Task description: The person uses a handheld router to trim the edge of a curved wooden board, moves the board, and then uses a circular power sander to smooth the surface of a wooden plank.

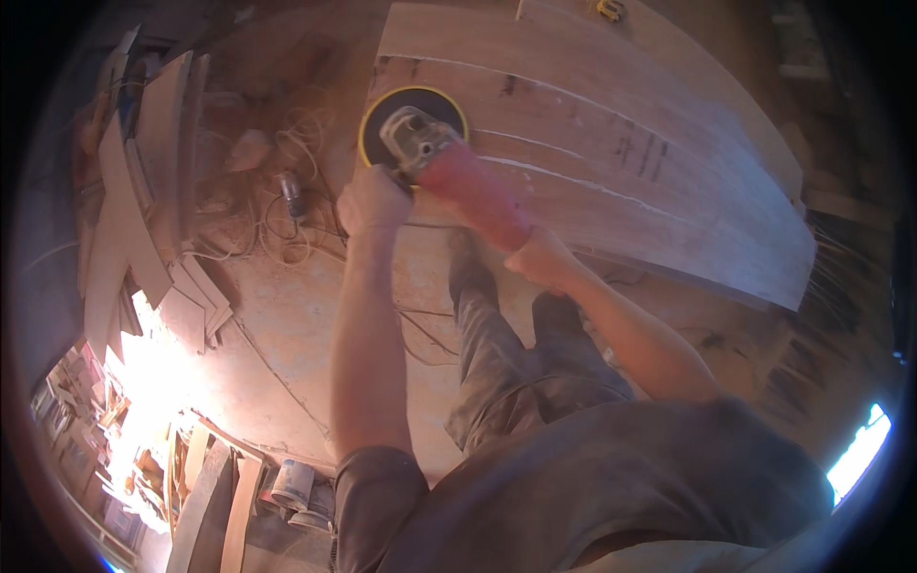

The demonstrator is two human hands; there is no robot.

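An angle grinder [482,196] with a red body and a grey metal head is in both my hands. Its wide round pad [439,105], dark with a yellow rim, lies over the left end of a large wooden panel [592,181]. My left hand [374,199] is closed beside the tool's head, apparently round a side handle that the fingers mostly hide. Round the rear end of the red body, my right hand [541,258] is wrapped. Pale lines and dark marks run across the panel. The pad's underside is hidden from view.
Boards [124,210] lean at the left. Tangled cords [296,229] lie on the dusty floor [277,363] near my feet. A yellow tape measure [610,10] sits at the panel's far edge. At the lower left are wood strips [239,516] and a white bucket [292,484].
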